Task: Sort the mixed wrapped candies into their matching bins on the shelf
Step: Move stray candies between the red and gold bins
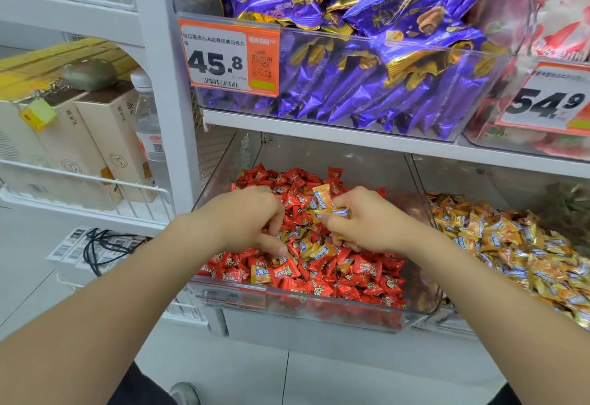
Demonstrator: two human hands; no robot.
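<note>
A clear plastic bin [287,301] on the lower shelf holds a heap of red wrapped candies [360,272] with several orange-gold candies mixed in near the middle [314,253]. My right hand [373,222] is over the heap and grips a small bunch of orange-gold candies [324,202] that stick out above its fingers. My left hand [252,218] digs into the heap with curled fingers, its fingertips among the candies; what it holds is hidden. To the right, a second clear bin holds orange-gold candies [510,245].
Above, a clear bin of purple wrapped chocolates [367,63] carries a 45.8 price tag [228,56]. At the upper right is a bin of red-white sweets with a 54.9 tag [549,101]. Left: a wire shelf [79,181] with beige boxes and a bottle.
</note>
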